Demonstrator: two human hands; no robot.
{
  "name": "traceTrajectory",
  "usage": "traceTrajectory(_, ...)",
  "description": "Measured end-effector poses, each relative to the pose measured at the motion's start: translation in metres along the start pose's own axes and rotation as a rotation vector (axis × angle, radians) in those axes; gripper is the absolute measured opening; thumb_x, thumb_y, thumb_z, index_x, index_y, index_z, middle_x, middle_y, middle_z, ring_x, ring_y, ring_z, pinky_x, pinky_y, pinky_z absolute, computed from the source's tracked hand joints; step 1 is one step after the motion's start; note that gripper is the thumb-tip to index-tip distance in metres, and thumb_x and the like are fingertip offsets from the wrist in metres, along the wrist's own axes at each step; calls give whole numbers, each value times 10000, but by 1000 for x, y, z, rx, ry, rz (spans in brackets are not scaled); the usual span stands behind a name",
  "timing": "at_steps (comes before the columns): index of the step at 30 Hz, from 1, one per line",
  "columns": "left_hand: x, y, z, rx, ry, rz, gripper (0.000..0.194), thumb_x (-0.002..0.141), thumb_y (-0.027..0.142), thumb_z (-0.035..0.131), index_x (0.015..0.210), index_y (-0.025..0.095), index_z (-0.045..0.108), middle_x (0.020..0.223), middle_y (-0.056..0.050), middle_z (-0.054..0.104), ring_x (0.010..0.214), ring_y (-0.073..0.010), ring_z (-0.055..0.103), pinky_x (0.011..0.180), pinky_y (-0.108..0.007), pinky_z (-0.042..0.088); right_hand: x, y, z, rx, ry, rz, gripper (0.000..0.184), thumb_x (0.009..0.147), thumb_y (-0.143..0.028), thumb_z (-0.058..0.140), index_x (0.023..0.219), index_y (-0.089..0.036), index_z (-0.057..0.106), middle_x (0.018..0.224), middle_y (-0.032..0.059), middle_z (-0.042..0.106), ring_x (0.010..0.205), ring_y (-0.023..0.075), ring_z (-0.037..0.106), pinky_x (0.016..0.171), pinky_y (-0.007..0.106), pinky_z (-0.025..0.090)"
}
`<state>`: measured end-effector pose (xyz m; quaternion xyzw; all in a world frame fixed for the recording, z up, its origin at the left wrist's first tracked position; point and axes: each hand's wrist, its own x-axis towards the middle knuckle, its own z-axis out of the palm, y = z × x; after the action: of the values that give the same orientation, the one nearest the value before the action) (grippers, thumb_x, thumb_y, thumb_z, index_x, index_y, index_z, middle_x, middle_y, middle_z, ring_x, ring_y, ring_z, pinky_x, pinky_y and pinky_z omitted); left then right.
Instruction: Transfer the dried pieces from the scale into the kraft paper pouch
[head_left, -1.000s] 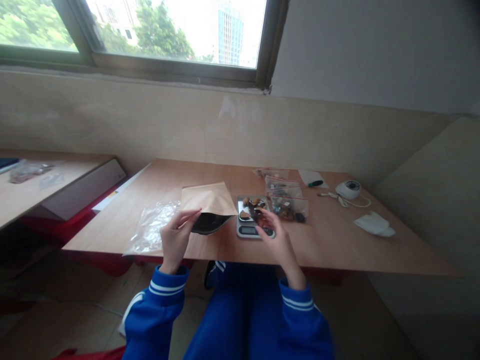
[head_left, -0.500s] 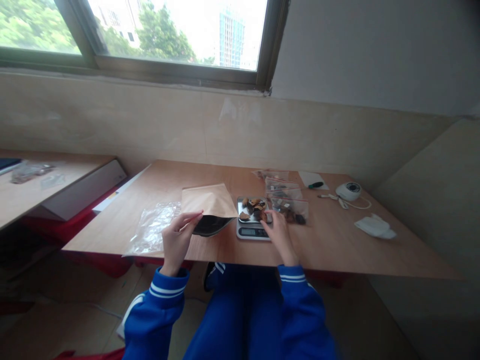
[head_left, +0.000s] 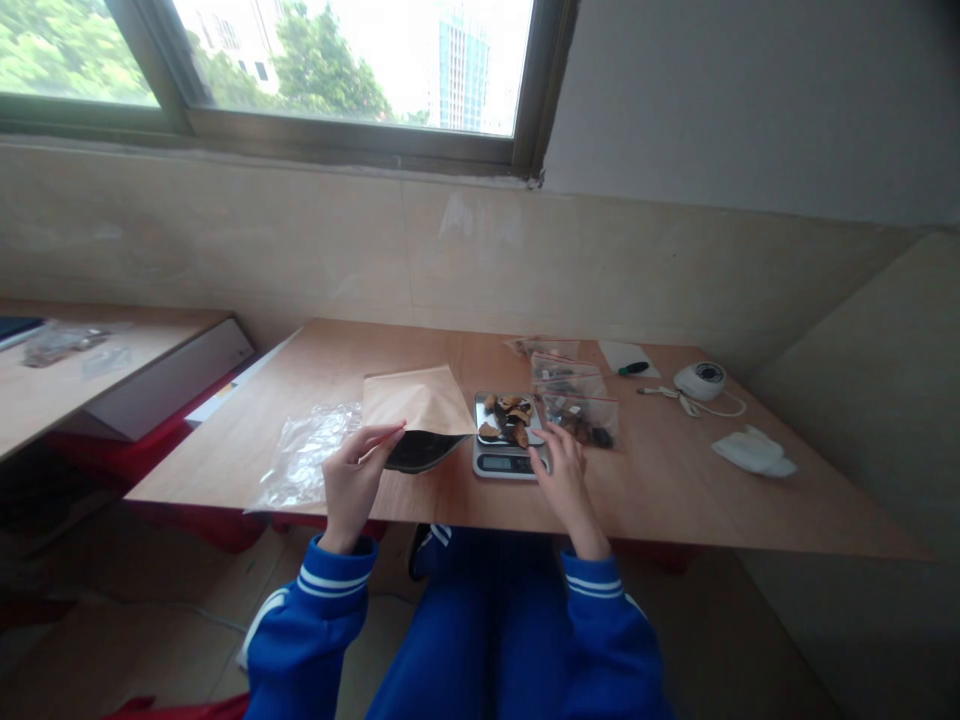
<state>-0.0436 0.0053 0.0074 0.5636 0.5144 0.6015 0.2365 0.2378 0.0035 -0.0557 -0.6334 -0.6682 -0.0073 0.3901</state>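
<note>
My left hand [head_left: 358,480] pinches the edge of a brown paper pouch [head_left: 416,398], whose dark mouth gapes toward me. Just right of the pouch stands a digital kitchen scale [head_left: 491,464] with a small display. Several dried brown and dark pieces [head_left: 511,420], perhaps dried mushrooms, lie on its metal plate. My right hand [head_left: 562,480] is at the scale's right edge, its fingers apart and nothing seen between them. Beyond it lie clear zip bags [head_left: 581,420] with dark dried pieces inside.
A crumpled clear plastic bag [head_left: 307,460] lies left on the table. To the right are a white camera [head_left: 699,380] with its cable, a white cloth-like item [head_left: 754,452] and a green-handled tool [head_left: 634,369] on paper. The table's front edge [head_left: 675,545] is near my legs.
My right hand has shifted slightly right, away from the pieces on the scale, and its fingers have spread. The left hand and pouch stay where they were.
</note>
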Motion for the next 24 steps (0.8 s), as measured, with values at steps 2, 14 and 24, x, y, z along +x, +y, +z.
traceTrajectory(2,0,1,0,2,-2,-4,155,762,348,689,851,225,719,928,-26,752,904,-220,703,836,-334,561,0,-3,-4,38,22,8,280,903,-314,442,1094,-203,615,1206,138,554,1146,292,498,988,503,376)
traceTrajectory(14,-4,-1,8,-11,10,8,119,767,306,692,840,215,716,918,-11,754,890,-197,706,819,-293,564,-6,-68,-41,656,-402,-39,263,920,-195,427,1053,-220,652,1083,60,658,1054,190,604,954,361,483)
traceTrajectory(24,-14,-3,17,12,-5,3,143,787,338,665,866,230,716,929,0,754,905,-197,706,817,-282,572,9,-154,34,299,-519,-198,465,816,4,383,1239,-83,557,1221,183,603,1187,257,546,1013,402,457)
